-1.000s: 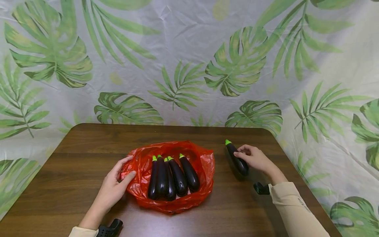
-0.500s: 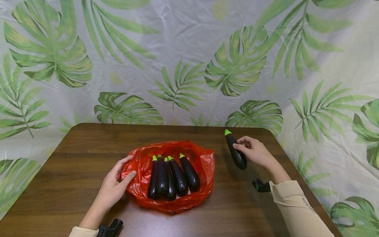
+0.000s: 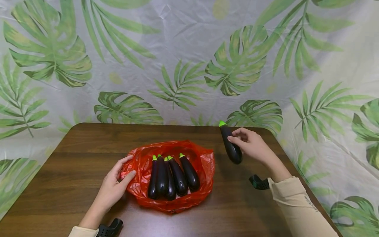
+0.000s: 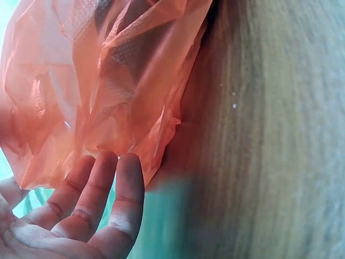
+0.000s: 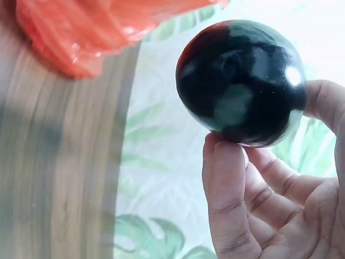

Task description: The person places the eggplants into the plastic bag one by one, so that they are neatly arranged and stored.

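My right hand (image 3: 251,143) pinches a dark, glossy eggplant (image 3: 230,144) between thumb and fingers, above the table right of the bag. The eggplant tilts, its green cap up and away. In the right wrist view, the rounded end of the eggplant (image 5: 242,81) faces the camera. Several more eggplants (image 3: 162,179) lie side by side in an open red plastic bag (image 3: 207,168), green caps toward the back. My left hand (image 3: 113,184) holds the left rim of this bag, thumb over the edge; in the left wrist view, fingertips touch the outside of the bag (image 4: 102,91).
The bag stands near the middle of a dark wooden table (image 3: 74,177). Behind the table hangs a pale cloth with green leaf prints (image 3: 177,85). A black device (image 3: 259,182) sits on the right wrist, another black device (image 3: 110,227) on the left.
My right hand has raised the eggplant off the table and carried it up and slightly left. The left hand, bag and eggplants inside stay where they were.
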`<action>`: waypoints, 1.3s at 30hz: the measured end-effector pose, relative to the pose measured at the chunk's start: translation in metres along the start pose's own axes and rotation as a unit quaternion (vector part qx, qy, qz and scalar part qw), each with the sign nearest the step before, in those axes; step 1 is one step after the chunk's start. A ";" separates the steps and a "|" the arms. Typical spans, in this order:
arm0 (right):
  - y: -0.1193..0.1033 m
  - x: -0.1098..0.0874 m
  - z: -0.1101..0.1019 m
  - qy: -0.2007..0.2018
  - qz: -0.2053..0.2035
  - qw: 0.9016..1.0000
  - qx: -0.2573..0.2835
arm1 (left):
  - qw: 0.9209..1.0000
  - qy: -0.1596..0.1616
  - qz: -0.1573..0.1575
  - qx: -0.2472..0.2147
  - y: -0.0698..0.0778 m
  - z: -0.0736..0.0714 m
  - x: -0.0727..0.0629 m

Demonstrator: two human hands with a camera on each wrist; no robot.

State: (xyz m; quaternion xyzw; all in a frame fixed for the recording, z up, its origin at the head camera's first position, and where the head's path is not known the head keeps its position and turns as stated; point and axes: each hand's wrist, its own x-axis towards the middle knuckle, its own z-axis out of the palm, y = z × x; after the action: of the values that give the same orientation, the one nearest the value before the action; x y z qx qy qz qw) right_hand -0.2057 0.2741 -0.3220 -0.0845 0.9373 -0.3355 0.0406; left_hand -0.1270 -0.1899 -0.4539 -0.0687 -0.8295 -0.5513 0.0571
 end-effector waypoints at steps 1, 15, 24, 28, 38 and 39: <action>-0.003 -0.001 0.000 0.000 0.000 1.000 0.001 | 1.000 -0.001 0.000 -0.001 0.000 0.000 0.000; -0.041 -0.002 0.018 -0.009 -0.011 0.999 0.043 | 1.000 -0.002 -0.010 0.008 0.002 -0.001 0.000; -0.063 0.000 0.032 -0.020 -0.025 0.998 0.048 | 1.000 -0.003 -0.009 0.005 0.001 -0.001 -0.001; -0.072 0.001 0.038 -0.025 -0.031 0.998 0.047 | 1.000 0.000 -0.007 0.006 0.001 -0.001 -0.001; -0.089 0.004 0.056 -0.045 -0.042 0.996 0.068 | 1.000 0.003 0.002 0.005 0.002 0.000 -0.001; -0.091 0.004 0.058 -0.047 -0.044 0.996 0.069 | 1.000 0.004 0.003 0.004 0.002 0.000 -0.001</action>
State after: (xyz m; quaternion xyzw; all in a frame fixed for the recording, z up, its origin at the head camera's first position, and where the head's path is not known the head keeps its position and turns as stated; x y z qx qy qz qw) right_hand -0.1903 0.1681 -0.3092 -0.1378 0.9044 -0.3967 0.0752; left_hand -0.1260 -0.1890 -0.4520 -0.0689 -0.8310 -0.5484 0.0623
